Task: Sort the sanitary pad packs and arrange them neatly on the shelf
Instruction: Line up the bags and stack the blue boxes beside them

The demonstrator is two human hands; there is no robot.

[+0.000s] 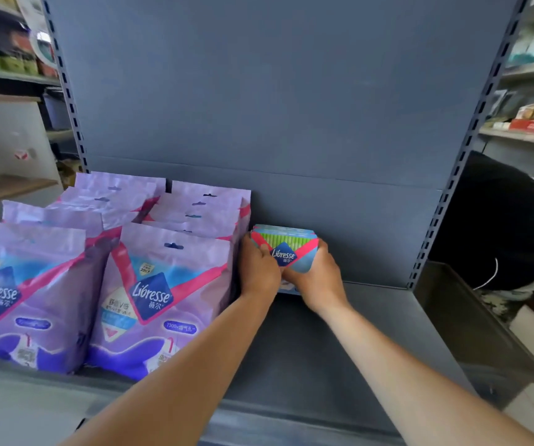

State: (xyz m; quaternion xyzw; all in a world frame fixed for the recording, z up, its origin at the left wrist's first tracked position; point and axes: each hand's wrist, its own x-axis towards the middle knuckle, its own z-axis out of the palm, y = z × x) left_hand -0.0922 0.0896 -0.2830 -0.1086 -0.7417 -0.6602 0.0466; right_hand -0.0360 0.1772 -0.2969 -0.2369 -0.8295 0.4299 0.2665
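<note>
- 2 rows of tall purple Libresse packs [162, 297] upright on the left half of the shelf [372, 320], fronts facing out, running back toward the rear panel; right-hand row just beside the left hand [257, 272], hemming in that side.
- Nothing on the shelf right of the hands; dark bin [471, 333] beyond the shelf's right edge, and a person in black [500, 226] crouched behind it.
- Grey metal shelf with a grey back panel [275, 91] and slotted uprights at both sides; shop aisles with stocked shelves [529, 123] blurred to left and right.
- Small stack of blue-and-green Libresse packs [286, 249] near the back panel, touching or nearly touching the purple row, bottom edge on the shelf.
- Stack upright, logo facing out, long axis running left to right along the shelf.
- Left hand closed on the stack's left side, right hand [318, 275] closed on its right and lower front; both holding the stack.
</note>
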